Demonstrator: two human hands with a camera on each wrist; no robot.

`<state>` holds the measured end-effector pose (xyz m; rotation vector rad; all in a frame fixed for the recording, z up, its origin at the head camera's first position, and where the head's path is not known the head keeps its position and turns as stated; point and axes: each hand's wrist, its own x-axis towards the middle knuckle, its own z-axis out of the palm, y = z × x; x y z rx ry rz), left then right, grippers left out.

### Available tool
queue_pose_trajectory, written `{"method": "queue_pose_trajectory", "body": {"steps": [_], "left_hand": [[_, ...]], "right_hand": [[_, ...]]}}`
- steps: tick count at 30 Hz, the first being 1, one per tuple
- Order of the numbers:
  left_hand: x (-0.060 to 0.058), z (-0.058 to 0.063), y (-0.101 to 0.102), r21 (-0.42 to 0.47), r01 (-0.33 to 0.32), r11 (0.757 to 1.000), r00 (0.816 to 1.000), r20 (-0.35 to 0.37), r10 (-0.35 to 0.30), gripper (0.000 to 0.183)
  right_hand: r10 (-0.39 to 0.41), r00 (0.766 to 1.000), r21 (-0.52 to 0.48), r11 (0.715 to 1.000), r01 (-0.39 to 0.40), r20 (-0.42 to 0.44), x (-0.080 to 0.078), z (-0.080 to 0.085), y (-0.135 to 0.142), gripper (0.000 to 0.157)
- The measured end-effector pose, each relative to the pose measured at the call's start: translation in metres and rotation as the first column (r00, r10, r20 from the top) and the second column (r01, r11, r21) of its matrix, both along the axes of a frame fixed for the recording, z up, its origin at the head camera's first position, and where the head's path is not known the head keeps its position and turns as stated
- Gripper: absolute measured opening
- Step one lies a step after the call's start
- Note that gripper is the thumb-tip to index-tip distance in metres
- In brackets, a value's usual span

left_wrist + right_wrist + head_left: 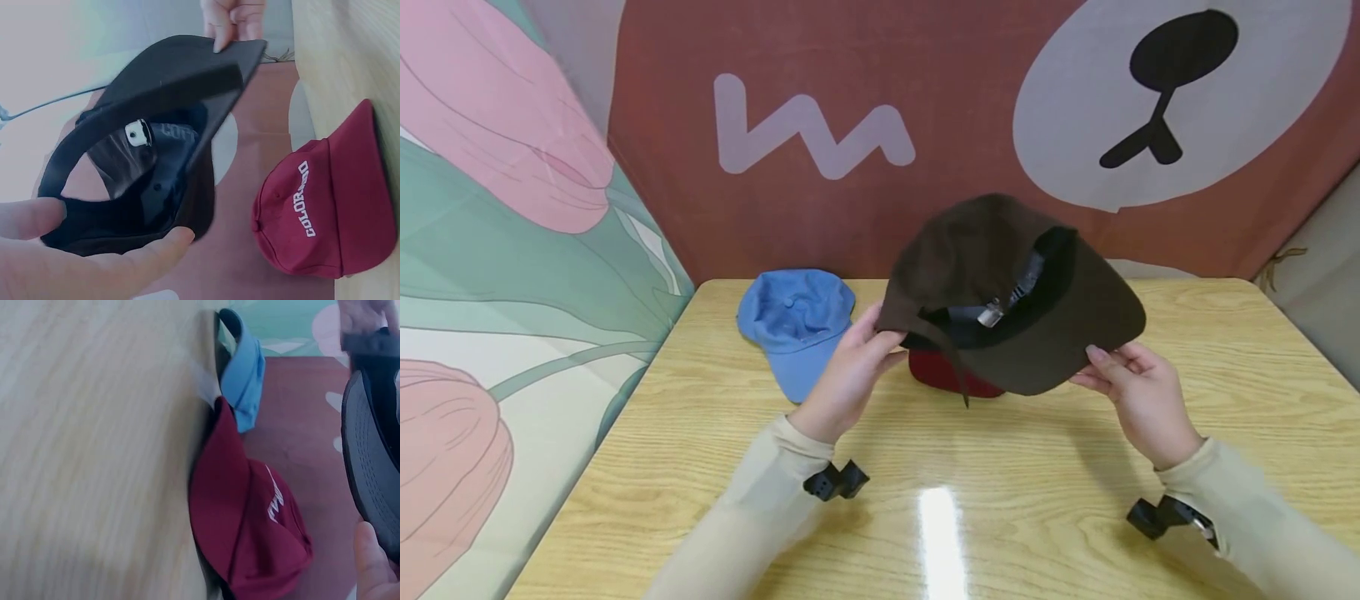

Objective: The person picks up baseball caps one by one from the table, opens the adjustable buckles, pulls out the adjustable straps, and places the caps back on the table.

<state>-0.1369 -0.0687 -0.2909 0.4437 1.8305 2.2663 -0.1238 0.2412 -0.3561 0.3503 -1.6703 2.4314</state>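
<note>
A dark brown baseball cap (970, 258) is held up in the air, tilted so its inside, label and back strap face me. My left hand (853, 367) grips its back edge, thumb on one side and fingers on the other, as the left wrist view also shows. At the brim, my right hand (1135, 396) pinches the edge, thumb on top. Behind and below hangs only a sliver of a red cap (936, 371) in the head view; the left wrist view shows this red cap (312, 206) whole, with white COLORADO lettering, sitting on the table.
A blue cap (797, 321) lies at the table's back left, brim toward me. The wooden table (1037, 517) ends against a printed cloth backdrop (820, 217). Each wrist carries a small black camera, the left camera (835, 481) and the right camera (1165, 518).
</note>
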Motion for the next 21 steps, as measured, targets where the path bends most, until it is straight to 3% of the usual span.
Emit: {"method": "queue_pose_trajectory", "body": {"steps": [8, 14, 21], "left_hand": [[0.007, -0.007, -0.003, -0.056, 0.018, 0.998, 0.999, 0.045, -0.015, 0.063], [0.012, -0.015, -0.012, -0.111, -0.001, 0.994, 0.999, 0.041, 0.006, 0.062], [0.015, -0.022, -0.027, -0.151, -0.014, 0.988, 0.999, 0.026, 0.018, 0.061]], "right_hand": [[-0.029, 0.999, -0.063, 0.998, 0.026, -0.043, 0.002, 0.005, 0.015, 0.019], [-0.066, 0.996, -0.046, 0.997, 0.063, -0.066, 0.008, 0.004, 0.025, 0.019], [-0.105, 0.990, -0.093, 0.991, 0.096, -0.091, 0.012, 0.007, 0.043, 0.021]]}}
